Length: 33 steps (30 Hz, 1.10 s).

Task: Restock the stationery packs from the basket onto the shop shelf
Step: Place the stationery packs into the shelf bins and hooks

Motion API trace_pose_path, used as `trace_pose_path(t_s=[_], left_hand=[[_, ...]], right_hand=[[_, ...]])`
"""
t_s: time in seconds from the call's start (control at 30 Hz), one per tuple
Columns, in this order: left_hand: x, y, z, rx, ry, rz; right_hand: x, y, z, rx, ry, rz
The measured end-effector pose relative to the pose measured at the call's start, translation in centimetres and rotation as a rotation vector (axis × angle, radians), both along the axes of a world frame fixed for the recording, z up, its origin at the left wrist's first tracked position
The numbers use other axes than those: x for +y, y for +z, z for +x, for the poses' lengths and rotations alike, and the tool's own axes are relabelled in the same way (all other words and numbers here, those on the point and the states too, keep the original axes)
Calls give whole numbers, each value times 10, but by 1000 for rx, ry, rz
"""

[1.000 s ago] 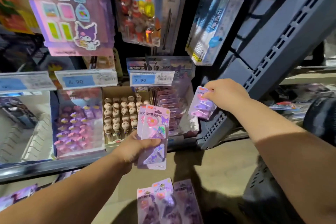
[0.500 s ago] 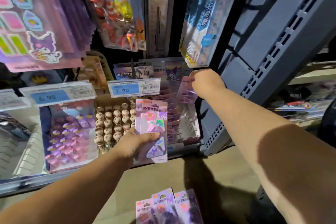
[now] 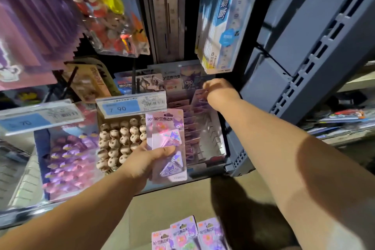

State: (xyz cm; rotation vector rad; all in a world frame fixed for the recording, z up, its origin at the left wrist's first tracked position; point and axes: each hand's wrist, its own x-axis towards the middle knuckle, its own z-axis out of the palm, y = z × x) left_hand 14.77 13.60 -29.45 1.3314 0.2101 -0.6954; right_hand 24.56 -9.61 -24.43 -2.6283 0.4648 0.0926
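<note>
Gripping glossy rectangular packs, left hand hovers; right hand pinches another pack.

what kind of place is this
Likely a stationery shop aisle: price tags on the edge, hanging packs above, and a rack of identical clip packs.

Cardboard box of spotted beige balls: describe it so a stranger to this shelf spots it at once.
Find the blue price tag reading 7.90. Directly under it sits the open cardboard box, between a tray of pink and purple pieces and the pink pack that the left hand grips. It alone holds rows of beige, brown-spotted balls.
</note>
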Motion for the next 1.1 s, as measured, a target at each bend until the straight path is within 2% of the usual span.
trace_pose_path(t_s=[0.4, 0.73, 1.1], left_hand=[[-3, -7, 3, -43, -38, -2], [-3, -5, 2, -62, 3, -82], [-6, -6, 4, -68, 73, -43]], right_hand=[[-5, -20, 13, 14, 130, -201], [-4, -20, 17, 8, 248, -314], [-7, -23, 18, -21, 260, -342]])
